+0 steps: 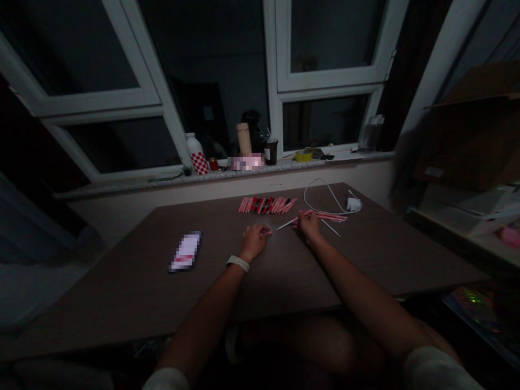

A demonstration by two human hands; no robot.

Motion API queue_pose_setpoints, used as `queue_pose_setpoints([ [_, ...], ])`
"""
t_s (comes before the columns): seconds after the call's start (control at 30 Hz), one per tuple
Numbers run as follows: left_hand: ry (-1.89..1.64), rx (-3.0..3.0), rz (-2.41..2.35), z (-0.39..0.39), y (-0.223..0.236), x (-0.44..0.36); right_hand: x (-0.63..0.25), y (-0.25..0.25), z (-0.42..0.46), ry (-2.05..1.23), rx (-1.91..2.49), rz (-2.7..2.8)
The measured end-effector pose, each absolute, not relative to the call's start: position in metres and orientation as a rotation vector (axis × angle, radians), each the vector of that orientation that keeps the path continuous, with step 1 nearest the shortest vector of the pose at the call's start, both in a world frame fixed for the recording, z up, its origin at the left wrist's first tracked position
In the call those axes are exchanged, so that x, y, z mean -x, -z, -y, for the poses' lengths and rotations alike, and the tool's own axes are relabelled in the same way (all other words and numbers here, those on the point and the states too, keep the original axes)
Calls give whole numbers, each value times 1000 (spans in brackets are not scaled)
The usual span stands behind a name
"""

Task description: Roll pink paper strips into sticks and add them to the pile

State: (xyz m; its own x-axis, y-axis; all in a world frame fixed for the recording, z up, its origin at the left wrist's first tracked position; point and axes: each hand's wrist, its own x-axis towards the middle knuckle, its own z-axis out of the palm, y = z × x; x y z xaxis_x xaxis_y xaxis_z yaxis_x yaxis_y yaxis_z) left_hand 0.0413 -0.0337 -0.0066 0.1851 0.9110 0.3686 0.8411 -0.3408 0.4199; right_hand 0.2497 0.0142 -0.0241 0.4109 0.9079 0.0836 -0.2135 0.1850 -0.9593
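Observation:
My left hand [254, 242] rests on the brown table [134, 292], fingers pinched on a short pink piece [268, 232], and a white wristband [238, 263] circles that wrist. My right hand [309, 226] grips a thin pale stick [289, 223], whose tip points toward my left fingertips without touching them. Pink-and-red striped paper straws [329, 217] lie under and beyond my right hand. A row of similar straws [267, 205] lies just ahead of both hands. Another thin stick [331, 228] lies near my right hand.
A white cable [320, 197] and charger [353, 204] lie at the table's far right. A pixelated packet [186, 251] lies to the left. Bottles, cups and yellow tape stand on the windowsill [162, 181] behind. Cardboard boxes [467, 130] fill the right side.

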Motion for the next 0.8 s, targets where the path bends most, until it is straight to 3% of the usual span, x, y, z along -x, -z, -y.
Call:
queue_pose_setpoints([
  [0.8,-814,-2387,-1721,34,9,-41,-244,21,-8,-1131,1099,863],
])
